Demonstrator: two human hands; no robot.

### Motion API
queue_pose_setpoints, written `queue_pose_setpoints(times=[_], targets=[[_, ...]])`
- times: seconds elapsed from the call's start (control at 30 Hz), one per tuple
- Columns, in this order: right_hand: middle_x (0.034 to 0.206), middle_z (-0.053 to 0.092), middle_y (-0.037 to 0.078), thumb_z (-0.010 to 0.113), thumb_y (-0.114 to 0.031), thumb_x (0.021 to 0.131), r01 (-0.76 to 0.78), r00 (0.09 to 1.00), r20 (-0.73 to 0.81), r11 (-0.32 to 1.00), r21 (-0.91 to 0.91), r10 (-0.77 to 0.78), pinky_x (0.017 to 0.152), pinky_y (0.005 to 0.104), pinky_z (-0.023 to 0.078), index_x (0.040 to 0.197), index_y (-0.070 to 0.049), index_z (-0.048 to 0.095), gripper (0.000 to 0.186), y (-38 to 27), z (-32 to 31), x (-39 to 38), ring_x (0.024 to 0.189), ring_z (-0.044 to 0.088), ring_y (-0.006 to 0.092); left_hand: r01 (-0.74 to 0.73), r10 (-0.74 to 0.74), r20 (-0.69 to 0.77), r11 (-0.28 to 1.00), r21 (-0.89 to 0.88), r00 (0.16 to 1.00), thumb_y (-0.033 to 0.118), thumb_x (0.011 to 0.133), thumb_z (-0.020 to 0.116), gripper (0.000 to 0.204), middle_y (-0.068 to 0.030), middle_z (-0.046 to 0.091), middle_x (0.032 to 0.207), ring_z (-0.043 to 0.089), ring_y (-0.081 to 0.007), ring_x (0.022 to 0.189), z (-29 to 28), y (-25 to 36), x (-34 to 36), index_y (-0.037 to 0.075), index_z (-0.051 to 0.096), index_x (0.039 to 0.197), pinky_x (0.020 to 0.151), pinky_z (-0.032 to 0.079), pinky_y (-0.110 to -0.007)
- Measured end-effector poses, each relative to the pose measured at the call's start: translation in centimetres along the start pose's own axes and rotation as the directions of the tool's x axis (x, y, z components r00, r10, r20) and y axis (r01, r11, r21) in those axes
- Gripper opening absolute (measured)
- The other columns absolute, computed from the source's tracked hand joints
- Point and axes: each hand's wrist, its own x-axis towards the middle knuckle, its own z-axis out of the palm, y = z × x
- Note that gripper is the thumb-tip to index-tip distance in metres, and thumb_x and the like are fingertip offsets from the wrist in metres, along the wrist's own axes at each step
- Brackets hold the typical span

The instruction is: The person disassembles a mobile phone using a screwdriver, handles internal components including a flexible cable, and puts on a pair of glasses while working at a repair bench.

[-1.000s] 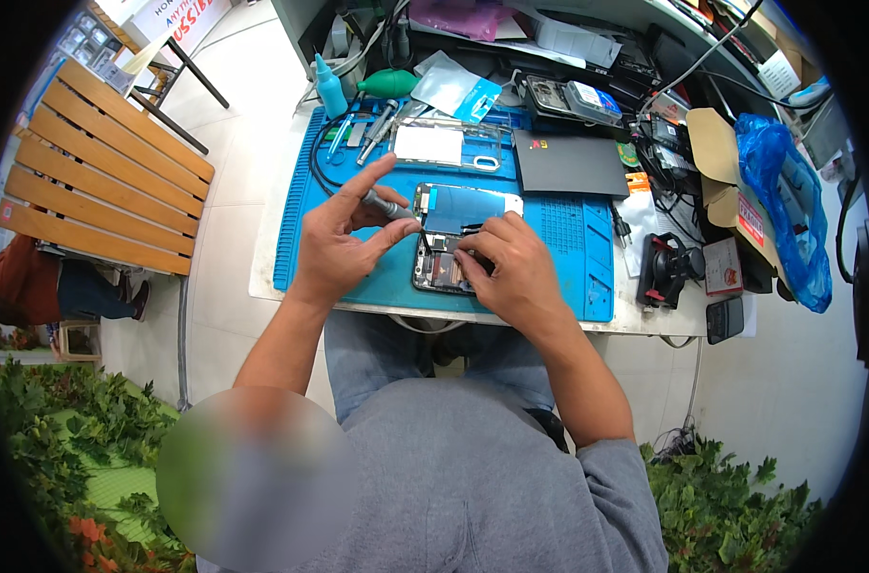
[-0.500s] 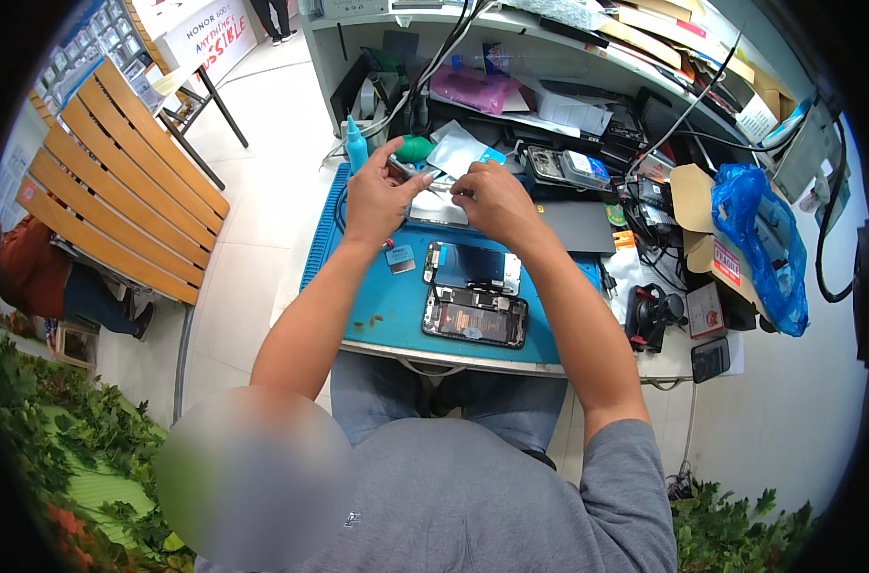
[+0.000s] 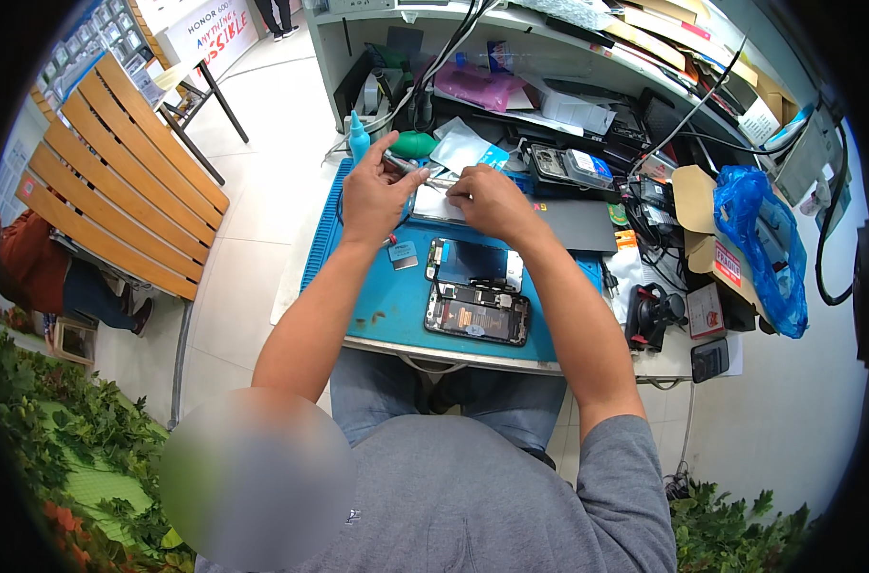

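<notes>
Over the far part of the blue work mat (image 3: 386,310), my left hand (image 3: 377,202) is closed around a slim silver pen-like tool (image 3: 402,166), its tip pointing right. Close beside that tip, my right hand (image 3: 494,202) has its thumb and fingers pinched together; what they grip is too small to make out. Beneath the hands lies a pale flat panel (image 3: 436,204). An opened phone rests nearer to me, its screen half (image 3: 474,263) beside the dark body (image 3: 476,316) with battery and parts exposed. Left of it sits a small grey-and-blue card (image 3: 404,255).
A light-blue bottle (image 3: 359,143) and a green rubber blower (image 3: 413,144) stand behind my left hand. To the right are a dark flat board (image 3: 578,225), cables, a black clamp-like device (image 3: 652,315) and a cardboard box with a blue plastic bag (image 3: 761,248). A loaded shelf borders the back.
The view has shifted slightly. Both hands keep nearly the same pose around the silver tool, with the right fingers moving a little; the phone halves stay put.
</notes>
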Motion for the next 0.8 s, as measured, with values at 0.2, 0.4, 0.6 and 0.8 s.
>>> queue_pose_setpoints(times=[0.2, 0.4, 0.6, 0.8], targets=[[0.107, 0.08, 0.017, 0.077, -0.011, 0.095, -0.038, 0.998, 0.057, 0.999, 0.013, 0.037, 0.096, 0.048, 0.058, 0.107, -0.003, 0.088, 0.018, 0.2, -1.8, 0.0, 0.105, 0.074, 0.0391, -0.053, 0.047, -0.054, 0.991, -0.124, 0.997, 0.009, 0.099, 0.089, 0.076, -0.0118, 0.08, 0.11, 0.076, -0.0131, 0.098, -0.8, 1.1, -0.4, -0.008, 0.051, 0.162, 0.088, 0.063, -0.028], [0.104, 0.079, 0.017, 0.081, -0.015, 0.095, -0.028, 0.994, 0.103, 0.999, 0.044, 0.024, 0.093, 0.0484, 0.058, 0.104, -0.001, 0.085, 0.016, -4.1, -3.7, -5.6, 0.105, 0.073, 0.038, 0.229, -0.133, 0.305, 0.926, -0.302, 0.943, 0.01, 0.104, 0.069, 0.049, -0.0019, 0.063, 0.084, 0.06, -0.0106, 0.074, -5.0, 4.1, -3.7, 0.0, 0.063, 0.152, 0.065, 0.048, -0.029], [0.101, 0.074, 0.012, 0.088, -0.022, 0.091, -0.011, 0.979, 0.202, 0.993, 0.116, -0.013, 0.092, 0.0472, 0.058, 0.107, -0.004, 0.085, 0.024, -7.2, -2.2, -10.9, 0.106, 0.07, 0.034, -0.155, -0.139, 0.732, 0.935, 0.319, 0.667, 0.02, 0.098, 0.084, 0.036, -0.004, 0.063, 0.074, 0.062, -0.016, 0.067, -5.0, 6.0, -8.2, 0.018, 0.08, 0.133, 0.066, 0.05, -0.034], [0.099, 0.074, 0.008, 0.087, -0.021, 0.091, 0.053, 0.982, 0.176, 0.995, 0.088, -0.068, 0.089, 0.0461, 0.058, 0.103, -0.005, 0.086, 0.02, -6.8, -1.7, -10.9, 0.101, 0.069, 0.0307, -0.287, -0.069, 0.683, 0.874, 0.393, 0.727, 0.028, 0.094, 0.088, 0.028, -0.0101, 0.069, 0.073, 0.068, -0.0287, 0.065, -4.4, 4.7, -9.0, 0.017, 0.081, 0.118, 0.064, 0.05, -0.041]])
